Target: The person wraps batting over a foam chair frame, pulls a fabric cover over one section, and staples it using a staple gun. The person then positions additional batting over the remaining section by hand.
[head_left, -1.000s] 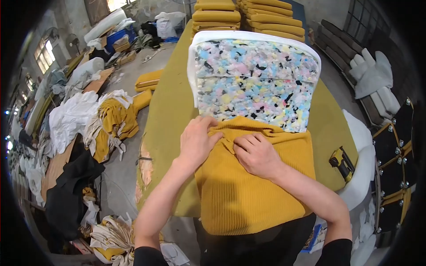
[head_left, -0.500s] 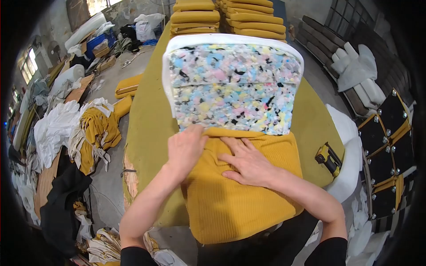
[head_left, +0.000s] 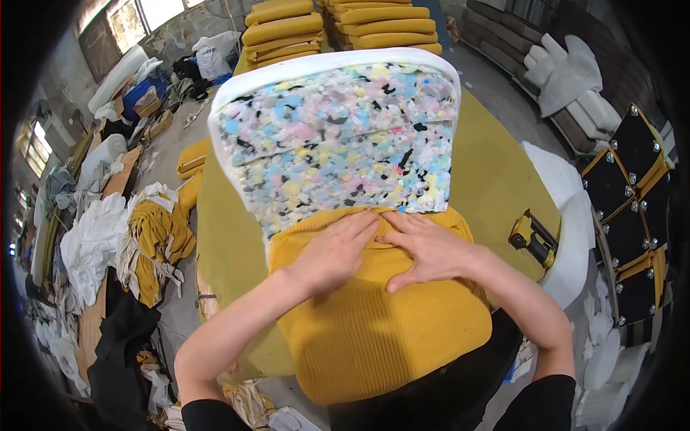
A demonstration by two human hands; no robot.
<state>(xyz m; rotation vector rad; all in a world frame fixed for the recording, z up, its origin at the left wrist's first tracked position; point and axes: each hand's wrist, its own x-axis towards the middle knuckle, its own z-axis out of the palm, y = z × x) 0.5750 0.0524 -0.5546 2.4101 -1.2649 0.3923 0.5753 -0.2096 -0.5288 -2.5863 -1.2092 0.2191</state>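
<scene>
A cushion pad of multicoloured bonded foam (head_left: 338, 144) with a white padded border lies on the table. Its near end sits inside a yellow ribbed fabric cover (head_left: 374, 330), whose edge crosses the foam's lower part. My left hand (head_left: 338, 251) rests on the cover near that edge, fingers stretched out and pointing up to the right. Beside it my right hand (head_left: 428, 251) lies flat on the same cover, its fingers spread and thumb apart. The fingertips of both hands nearly meet at the cover's edge. The cover's near end hangs toward my body.
A yellow-and-black staple gun (head_left: 533, 239) lies at the right of the olive-covered table (head_left: 496, 165). Stacks of yellow cushions (head_left: 388, 27) stand at the far end. Fabric scraps (head_left: 162, 237) cover the left floor; black panels with yellow edges (head_left: 625, 194) lean at the right.
My left hand has let go of the cover's left edge and moved right, flattening beside my right hand. The foam and cover have turned slightly and shifted left in view.
</scene>
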